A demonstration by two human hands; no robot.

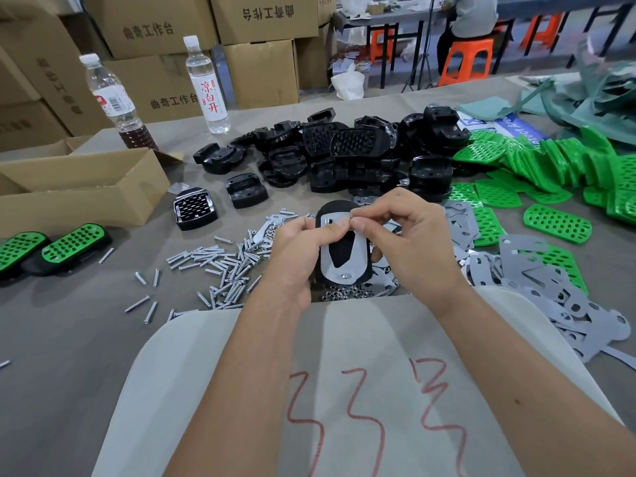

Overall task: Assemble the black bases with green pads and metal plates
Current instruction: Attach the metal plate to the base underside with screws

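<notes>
Centrally, flat metal plate (342, 251) on black base (335, 205)

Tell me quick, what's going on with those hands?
Left hand grips black base with metal plate on it. Right hand pinches something small at plate's top. Nothing in the way.

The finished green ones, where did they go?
In the head view, two finished green-padded bases lie side by side at the table's far left edge, just in front of the open cardboard box, left of the screw pile.
</notes>
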